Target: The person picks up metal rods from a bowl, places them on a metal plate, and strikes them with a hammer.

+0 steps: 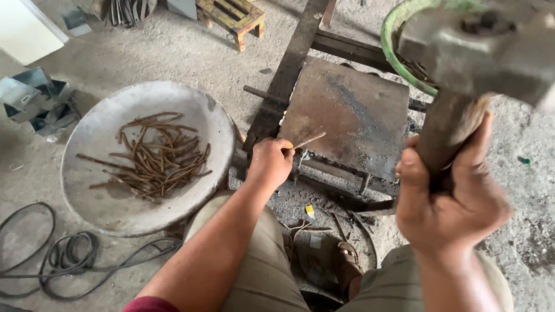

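Resting on the near left corner of a flat, rusted steel plate [347, 115], a thin, bent, rust-brown metal rod [307, 140] lies with its free end pointing toward the plate's centre. The left hand [270, 163] holds the rod's near end in a closed grip, fingers curled around it at the plate's edge. The plate is square, pitted and dusted with dark grit, and sits on a dark steel frame [289, 69].

Above the plate's right side, the right hand [457, 196] is closed tight around the worn wooden handle [448, 130] of a hammer. The hammer head [480, 46] is a blocky grey mass of metal, blurred and raised close to the camera.

Left of the plate, a wide, shallow grey pan [92, 138] with a chalky, scuffed surface holds a loose heap of bent rusty rods [159, 159]. Beyond the plate's far right corner, a green-rimmed basin [390, 40] holds more dark metal pieces, mostly hidden by the hammer head.

Left of the pan's near rim, black cable [63, 260] lies coiled on the dusty concrete floor [173, 52]. Nearer than the plate, a sandalled foot [347, 260] rests on the floor.
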